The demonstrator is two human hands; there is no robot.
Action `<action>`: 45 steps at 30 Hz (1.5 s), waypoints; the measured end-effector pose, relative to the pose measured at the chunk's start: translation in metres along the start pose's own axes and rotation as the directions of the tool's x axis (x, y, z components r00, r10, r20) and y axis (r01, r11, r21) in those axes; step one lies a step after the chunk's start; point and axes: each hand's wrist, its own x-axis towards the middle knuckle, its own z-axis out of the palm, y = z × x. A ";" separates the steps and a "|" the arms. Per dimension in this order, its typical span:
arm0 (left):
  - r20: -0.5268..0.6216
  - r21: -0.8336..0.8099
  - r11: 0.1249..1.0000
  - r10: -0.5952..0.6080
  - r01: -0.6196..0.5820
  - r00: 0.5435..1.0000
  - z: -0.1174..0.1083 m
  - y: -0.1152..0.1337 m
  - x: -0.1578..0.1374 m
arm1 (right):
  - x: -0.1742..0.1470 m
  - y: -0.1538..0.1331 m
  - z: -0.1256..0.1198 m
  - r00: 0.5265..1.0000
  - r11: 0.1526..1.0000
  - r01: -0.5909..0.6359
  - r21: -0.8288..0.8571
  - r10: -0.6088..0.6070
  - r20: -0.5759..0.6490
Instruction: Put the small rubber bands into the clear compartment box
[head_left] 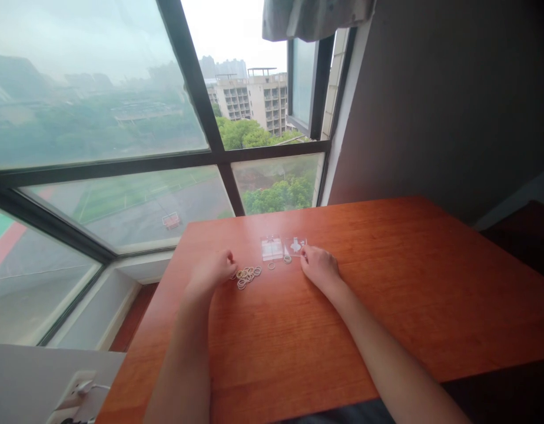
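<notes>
Small pale rings, which look like rubber bands (248,273), lie in a loose pile on the table. My left hand (219,267) is at the pile's left edge, its fingers curled together; whatever may be between the fingertips is hidden. Behind the rings lies a small clear plastic box (271,249), with a flat clear lid (295,244) beside it on the right, bearing a whitish patch. The fingers of my right hand (319,264) pinch the lid's near right edge. One single ring (271,266) and another ring (287,259) rest just in front of the box and lid.
The reddish-brown wooden table (272,347) reaches to the window (201,159) at its far edge. A grey wall (431,118) rises behind the table on the right. At lower left, a plug (84,387) sits in a wall socket beside the table.
</notes>
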 end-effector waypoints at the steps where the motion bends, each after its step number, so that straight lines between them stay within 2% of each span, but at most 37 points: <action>1: 0.020 -0.011 1.000 0.012 -0.012 1.000 -0.001 0.002 -0.003 | 0.000 0.000 -0.002 1.000 1.000 -0.002 -0.002 0.002 0.017; 3: 0.056 -0.042 0.998 0.056 -0.053 0.997 0.000 0.009 -0.008 | -0.001 0.002 -0.006 0.998 1.000 0.014 0.001 -0.014 0.055; 7: 0.176 -0.178 0.968 0.211 -0.180 0.962 0.011 0.029 -0.012 | -0.002 0.008 -0.013 0.989 0.995 0.090 0.049 -0.095 0.115; 11: 0.207 -0.287 0.922 0.326 -0.261 0.922 0.023 0.051 -0.016 | -0.002 0.014 -0.016 0.985 0.992 0.112 0.052 -0.117 0.125; 16: 0.148 -0.371 0.815 0.525 -0.445 0.838 0.025 0.066 -0.019 | 0.000 0.018 -0.017 0.984 0.995 0.092 0.039 -0.097 0.150; 17: 0.149 -0.369 0.819 0.519 -0.440 0.841 0.023 0.063 -0.019 | 0.000 0.019 -0.018 0.984 0.996 0.083 0.038 -0.088 0.155; 19: 0.155 -0.290 0.881 0.428 -0.373 0.890 0.018 0.053 -0.018 | 0.000 0.021 -0.019 0.986 0.997 0.069 0.035 -0.074 0.151; 20: 0.133 -0.213 0.921 0.358 -0.327 0.924 0.015 0.046 -0.017 | 0.001 0.021 -0.019 0.987 0.997 0.063 0.033 -0.067 0.144; 22: 0.172 -0.082 0.980 0.191 -0.179 0.966 0.009 0.033 -0.017 | 0.001 0.023 -0.020 0.991 0.998 0.049 0.025 -0.052 0.127; 25: 0.318 -0.102 0.994 0.065 -0.035 0.946 0.006 0.024 -0.018 | 0.002 0.025 -0.020 0.993 1.000 0.021 0.008 -0.021 0.112; 28: 0.431 -0.156 0.987 0.095 -0.030 0.897 0.010 0.031 -0.020 | 0.003 0.027 -0.020 0.994 1.000 0.001 0.000 0.000 0.114; 30: 0.451 -0.207 0.977 0.140 -0.049 0.881 0.014 0.040 -0.020 | 0.004 0.027 -0.019 0.993 1.000 -0.004 -0.002 0.004 0.115; 32: 0.425 -0.227 0.969 0.188 -0.097 0.886 0.018 0.048 -0.021 | 0.005 0.027 -0.019 0.993 1.000 -0.002 -0.004 0.002 0.118; 35: 0.298 -0.201 0.948 0.300 -0.247 0.906 0.021 0.058 -0.022 | 0.005 0.028 -0.018 0.994 1.000 0.014 -0.005 -0.013 0.106; 38: 0.191 -0.204 0.898 0.427 -0.389 0.884 0.024 0.066 -0.023 | 0.005 0.028 -0.017 0.996 1.000 0.026 -0.002 -0.026 0.088; 45: 0.123 -0.142 0.886 0.458 -0.441 0.880 0.033 0.086 -0.027 | 0.004 0.027 -0.017 0.996 1.000 0.020 0.003 -0.020 0.091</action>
